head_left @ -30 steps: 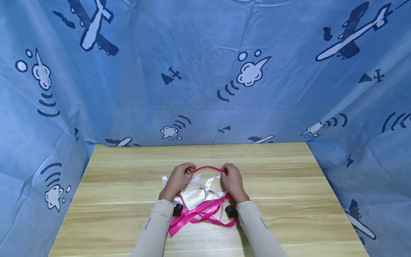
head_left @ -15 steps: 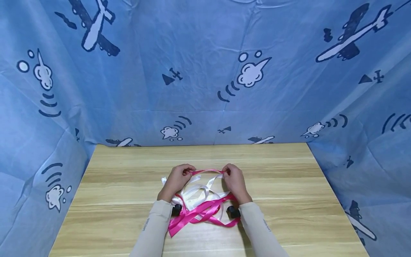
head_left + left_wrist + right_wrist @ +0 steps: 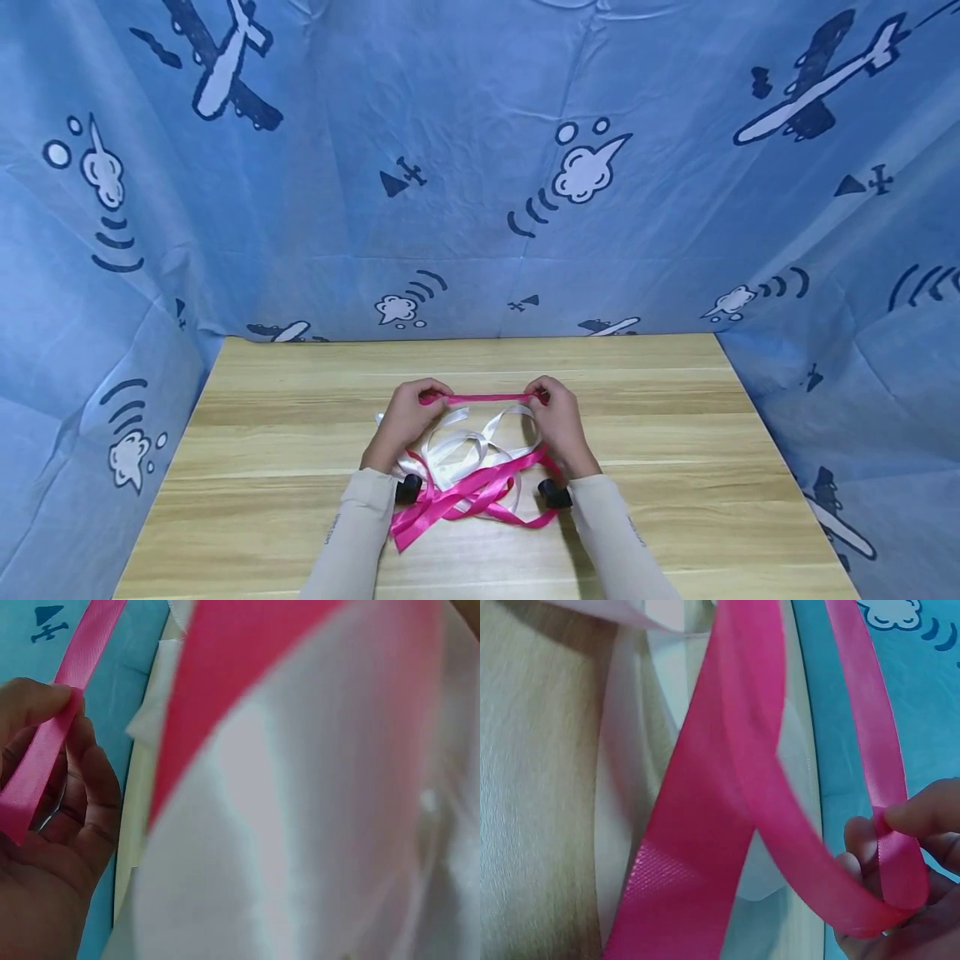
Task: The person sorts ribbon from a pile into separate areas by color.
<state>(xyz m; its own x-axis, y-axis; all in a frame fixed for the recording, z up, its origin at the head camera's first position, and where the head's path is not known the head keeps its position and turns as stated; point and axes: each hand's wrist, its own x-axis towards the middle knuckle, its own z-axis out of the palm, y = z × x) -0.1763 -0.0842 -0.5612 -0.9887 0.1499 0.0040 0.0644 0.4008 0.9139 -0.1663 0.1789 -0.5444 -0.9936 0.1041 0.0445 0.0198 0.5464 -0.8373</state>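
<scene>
A pink satin ribbon runs straight between my two hands above the table. My left hand pinches it between thumb and fingers; in the left wrist view a short end of it reaches past the thumb across the palm. My right hand pinches the other side, and in the right wrist view the pink ribbon loops back below the fingers. Under and between the wrists lies a loose tangle of white ribbon and wider-looking pink ribbon. Close pink and white strips fill much of both wrist views.
The wooden table extends around the ribbons on every side. Blue cloth printed with planes and clouds hangs behind it and at both sides. A black wrist camera sits on the left wrist, another black wrist camera on the right.
Both hands have moved slightly apart. The pink ribbon between them, arched a second ago, is now drawn straight and shows a longer stretch. The tangle below has barely moved.
</scene>
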